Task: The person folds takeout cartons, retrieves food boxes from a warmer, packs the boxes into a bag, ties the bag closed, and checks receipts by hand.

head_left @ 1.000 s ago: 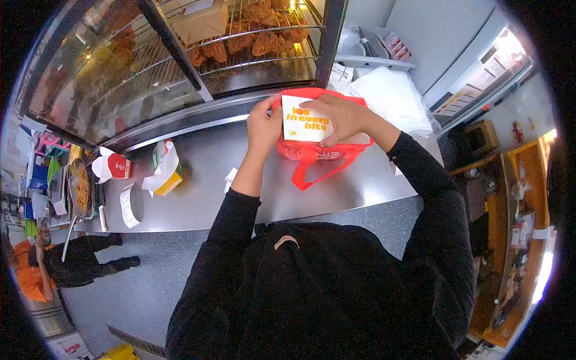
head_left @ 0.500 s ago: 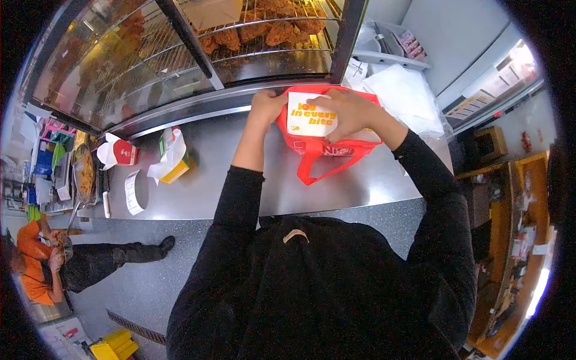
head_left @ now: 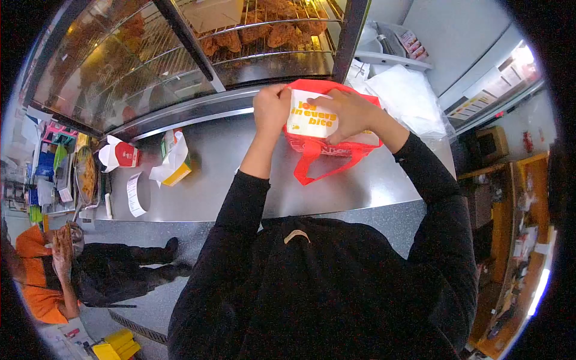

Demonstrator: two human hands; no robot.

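A red carrier bag (head_left: 311, 157) stands on the steel counter, one handle loop hanging over its near side. In its mouth sits a white box (head_left: 307, 127) with orange lettering. My left hand (head_left: 272, 108) is closed at the bag's upper left edge, gripping the red material beside the box. Over the lid lies my right hand (head_left: 347, 115), its fingers curved round the box with thumb and fingers apart.
A glass cabinet of fried chicken (head_left: 282, 35) borders the counter (head_left: 228, 201). To the left are a red box (head_left: 127, 154), a yellow-green box (head_left: 177, 174) and a receipt (head_left: 134, 195). White bags (head_left: 405, 96) lie right. A co-worker in orange (head_left: 37, 282) stands far left.
My left hand has shifted slightly along the bag's left edge, its fingers now more closed. The co-worker has moved nearer and raised their hands. The box remains under my right hand.
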